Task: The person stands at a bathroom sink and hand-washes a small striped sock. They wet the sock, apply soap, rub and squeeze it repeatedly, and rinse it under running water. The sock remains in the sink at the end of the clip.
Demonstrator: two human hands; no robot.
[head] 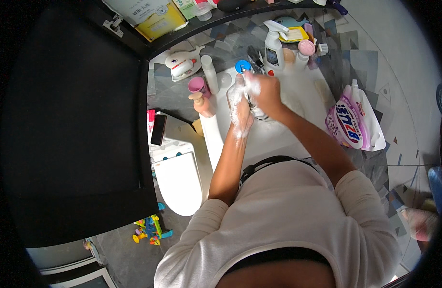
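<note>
My left hand (239, 104) is coated in white soap foam, held over the white washbasin (213, 131). Foam also runs down its wrist. Against it, on the upper right, is my right hand (266, 90), curled and foamy at the fingers. Whether anything lies between the hands cannot be seen. Just beyond the fingertips is a round blue item (243, 66). Part of a shiny metal fitting (258, 112) shows below and between the hands. A peach pump bottle (203, 105) stands at the basin's left edge.
Left of the basin are a pink cup (198, 85), a white tube (210, 73) and a toilet (179, 183). A white spray bottle (274, 48) stands behind; a purple-white refill pouch (356, 118) lies right. An open black cabinet door (73, 126) fills the left side.
</note>
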